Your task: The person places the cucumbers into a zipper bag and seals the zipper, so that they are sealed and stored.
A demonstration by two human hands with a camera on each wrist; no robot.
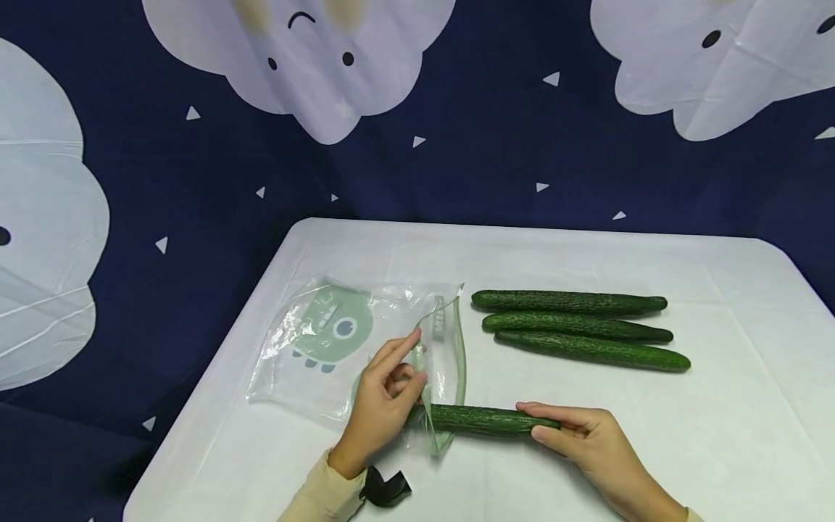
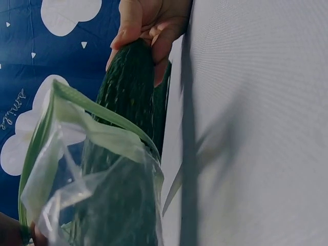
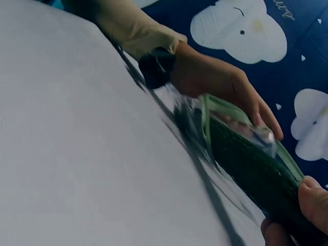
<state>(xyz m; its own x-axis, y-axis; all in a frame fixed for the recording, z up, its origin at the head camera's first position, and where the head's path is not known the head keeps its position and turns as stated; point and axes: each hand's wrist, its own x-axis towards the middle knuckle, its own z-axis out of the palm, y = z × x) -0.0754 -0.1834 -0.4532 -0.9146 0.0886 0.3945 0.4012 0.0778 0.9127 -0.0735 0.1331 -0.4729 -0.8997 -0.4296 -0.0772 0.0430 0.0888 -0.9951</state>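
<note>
A clear plastic zip bag (image 1: 391,304) with a green monster print lies on the table, its green-edged mouth toward the right. My left hand (image 1: 381,402) pinches the near rim of that mouth between thumb and fingers. One cucumber (image 1: 479,420) lies partly inside the bag, its left end covered by the plastic. Around its right end, my right hand (image 1: 580,435) grips with thumb and fingers. In the left wrist view the cucumber (image 2: 128,82) passes through the green rim (image 2: 102,110) into the bag. The right wrist view shows the cucumber (image 3: 256,169) between both hands.
Three more cucumbers, the top one (image 1: 567,301), the middle one (image 1: 577,326) and the lowest one (image 1: 593,351), lie side by side behind my right hand. A white cloth covers the table (image 1: 730,304). Behind hangs a dark blue curtain (image 1: 483,167) with clouds.
</note>
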